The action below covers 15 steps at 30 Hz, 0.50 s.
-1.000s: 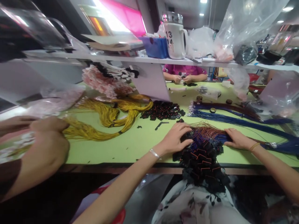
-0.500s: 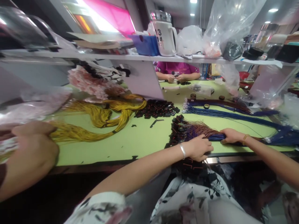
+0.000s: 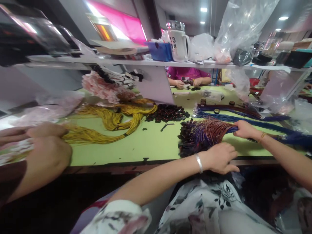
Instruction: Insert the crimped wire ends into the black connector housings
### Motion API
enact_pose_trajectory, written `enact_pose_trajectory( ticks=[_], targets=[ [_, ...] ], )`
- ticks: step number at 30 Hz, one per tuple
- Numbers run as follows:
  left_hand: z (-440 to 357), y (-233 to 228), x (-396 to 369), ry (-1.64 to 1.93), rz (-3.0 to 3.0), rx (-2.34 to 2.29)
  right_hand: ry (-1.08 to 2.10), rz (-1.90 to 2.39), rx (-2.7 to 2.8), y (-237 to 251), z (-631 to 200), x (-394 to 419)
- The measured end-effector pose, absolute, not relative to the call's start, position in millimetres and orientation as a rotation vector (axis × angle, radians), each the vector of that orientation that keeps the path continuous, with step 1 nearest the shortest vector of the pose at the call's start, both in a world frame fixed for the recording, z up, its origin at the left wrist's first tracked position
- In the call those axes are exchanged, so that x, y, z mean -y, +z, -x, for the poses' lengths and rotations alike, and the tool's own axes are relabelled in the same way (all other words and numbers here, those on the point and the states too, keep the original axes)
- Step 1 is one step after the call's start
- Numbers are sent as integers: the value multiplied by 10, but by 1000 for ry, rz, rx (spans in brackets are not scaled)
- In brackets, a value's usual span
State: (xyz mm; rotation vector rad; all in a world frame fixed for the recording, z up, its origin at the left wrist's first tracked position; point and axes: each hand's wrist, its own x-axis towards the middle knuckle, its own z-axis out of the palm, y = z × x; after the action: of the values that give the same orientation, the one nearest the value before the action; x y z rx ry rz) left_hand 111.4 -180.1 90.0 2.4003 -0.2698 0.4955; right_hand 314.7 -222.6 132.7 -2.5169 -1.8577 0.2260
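A bundle of brown and blue wires (image 3: 213, 130) lies on the green table, with black connectors (image 3: 187, 138) massed at its left end. My right hand (image 3: 245, 130), with a gold bracelet at the wrist, is closed around the bundle's right part and holds it slightly raised. Nearer me, at the table's front edge, is my left hand (image 3: 219, 158), wearing a silver bangle. Its thumb stands apart from the loosely bent fingers, and no object shows in it. The wires pass just behind this hand.
A co-worker's hands (image 3: 48, 146) at the left are by yellow wires (image 3: 97, 135). Loose black connectors (image 3: 168, 113) lie mid-table. Blue wires (image 3: 243, 120) stretch along the right. Above runs a shelf (image 3: 146, 63) with a white mug (image 3: 179, 45). Another person (image 3: 188, 76) sits opposite.
My right hand has raised the wire bundle a little. My left hand has come off the wires, moving right and towards me. The connectors that hung over the front edge now rest on the table.
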Motion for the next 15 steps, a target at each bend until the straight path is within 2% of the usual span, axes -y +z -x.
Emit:
enact_pose_trajectory(
  ticks=[4,7,9,11,13,15],
  targets=[
    [-1530,915,2082,579,-2064,-15,-110,2496,1808,1830,-3115,2373],
    [-1768,1117,2076,483,-1776,-120,-329,2424,1753,2048,-3122,2527],
    [-1844,1303,1976,468,-1749,-118,-490,2330,1712,2130,-3156,2619],
    [-1857,1446,1816,608,-1862,-161,-625,2194,1698,2169,-3198,2689],
    [-1835,1483,1610,792,-1960,-210,-656,2091,1751,2153,-3225,2728],
    [-1795,1394,1386,891,-1927,-215,-557,2063,1869,2057,-3229,2723]
  ],
)
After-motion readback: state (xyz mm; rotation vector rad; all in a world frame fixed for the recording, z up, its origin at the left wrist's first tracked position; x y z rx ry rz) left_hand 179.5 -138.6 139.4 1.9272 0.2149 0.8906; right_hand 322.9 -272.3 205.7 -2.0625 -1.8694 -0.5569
